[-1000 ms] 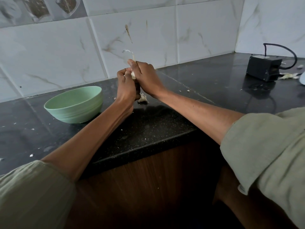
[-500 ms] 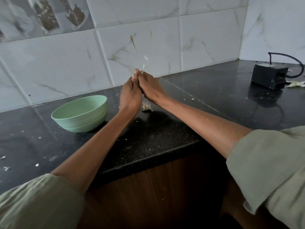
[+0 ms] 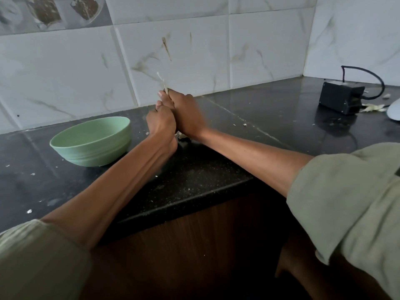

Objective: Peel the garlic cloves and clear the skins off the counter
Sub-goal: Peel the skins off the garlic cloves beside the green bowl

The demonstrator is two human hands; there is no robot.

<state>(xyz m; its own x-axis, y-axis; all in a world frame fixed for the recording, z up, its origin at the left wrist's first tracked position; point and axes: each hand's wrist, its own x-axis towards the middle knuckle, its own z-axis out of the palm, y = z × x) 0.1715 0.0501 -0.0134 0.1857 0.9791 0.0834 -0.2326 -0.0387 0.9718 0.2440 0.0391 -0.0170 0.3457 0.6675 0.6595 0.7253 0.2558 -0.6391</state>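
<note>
Both hands are pressed together above the black counter (image 3: pixel 216 174), near the tiled wall. My right hand (image 3: pixel 187 114) pinches a thin pale strip of garlic skin (image 3: pixel 162 81) that sticks up past its fingertips. My left hand (image 3: pixel 161 123) is curled around something hidden between the palms; the garlic clove itself is not visible. A small pile of pale skins (image 3: pixel 181 136) lies on the counter just under the hands. A mint-green bowl (image 3: pixel 93 140) stands to the left of my left hand; its visible inner wall is bare.
Tiny skin flakes dot the counter. A black power adapter (image 3: pixel 341 99) with a looping cable sits at the far right, with more pale skins (image 3: pixel 372 108) and a white object's edge (image 3: pixel 395 110) beside it. The counter's front edge runs diagonally above a wooden cabinet front.
The skin strip now sticks up longer above my right fingertips than half a second ago. The hands stay joined over the same spot; the view itself has shifted slightly.
</note>
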